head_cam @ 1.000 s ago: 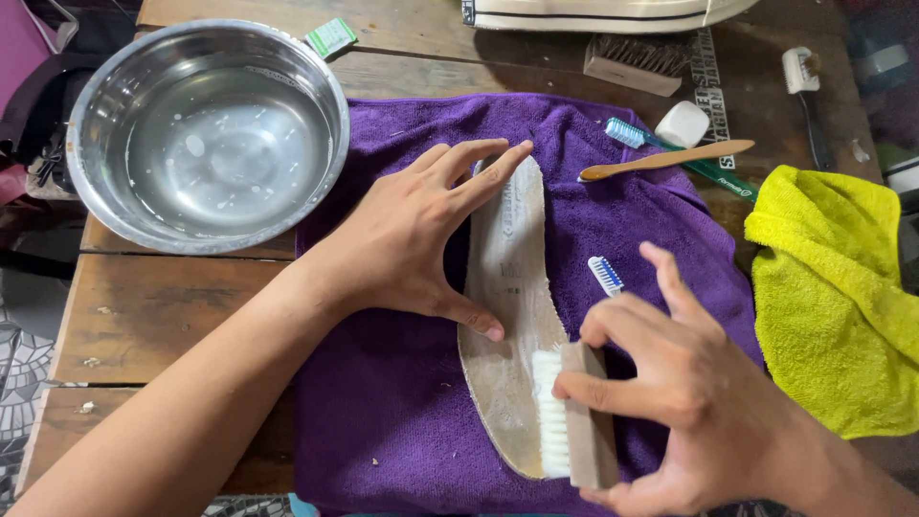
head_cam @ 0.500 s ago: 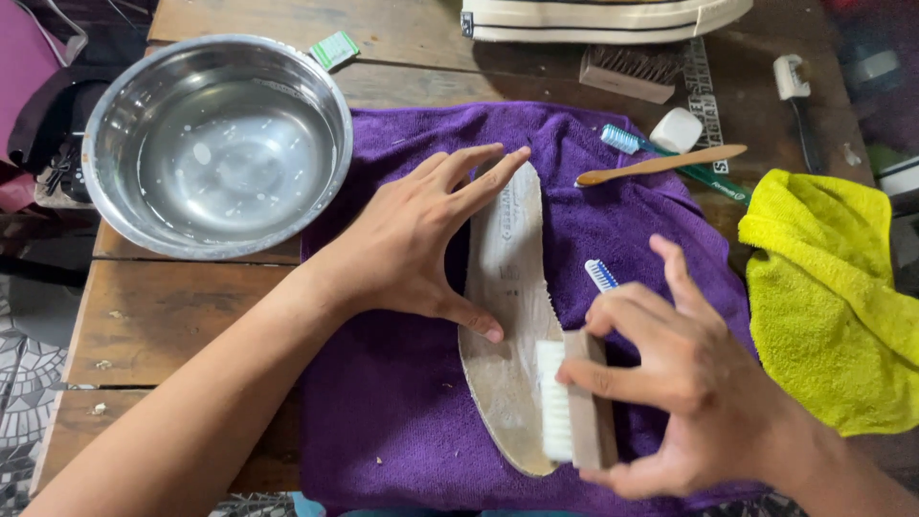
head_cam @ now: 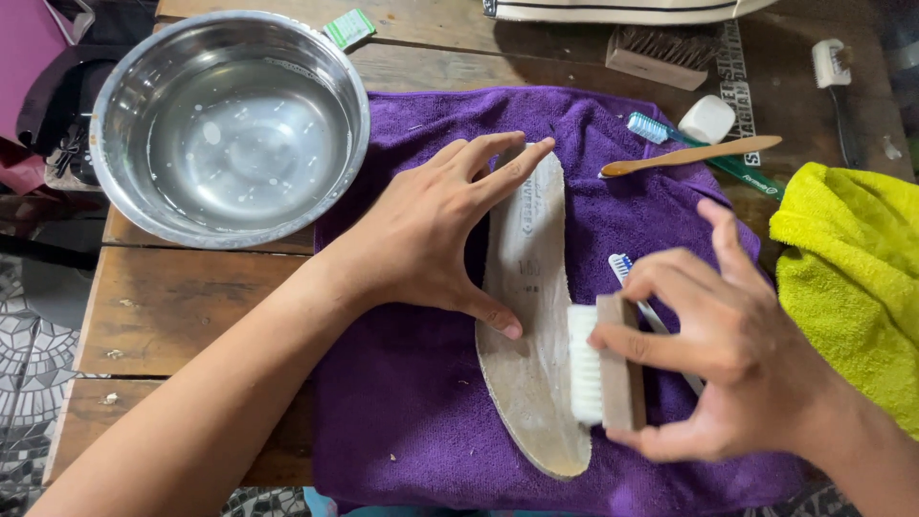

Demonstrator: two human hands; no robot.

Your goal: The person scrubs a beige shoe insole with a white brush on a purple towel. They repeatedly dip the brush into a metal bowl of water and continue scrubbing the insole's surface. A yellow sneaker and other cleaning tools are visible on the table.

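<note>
Right hand is gripping a scrub brush, scrubbing the still-grimy insole; left hand, open, is pinning it flat.

My right grip is covering the back of the scrub brush, which is hiding part of the insole. The yellow cloth is running off the right edge; the bag is getting cropped on top.
</note>
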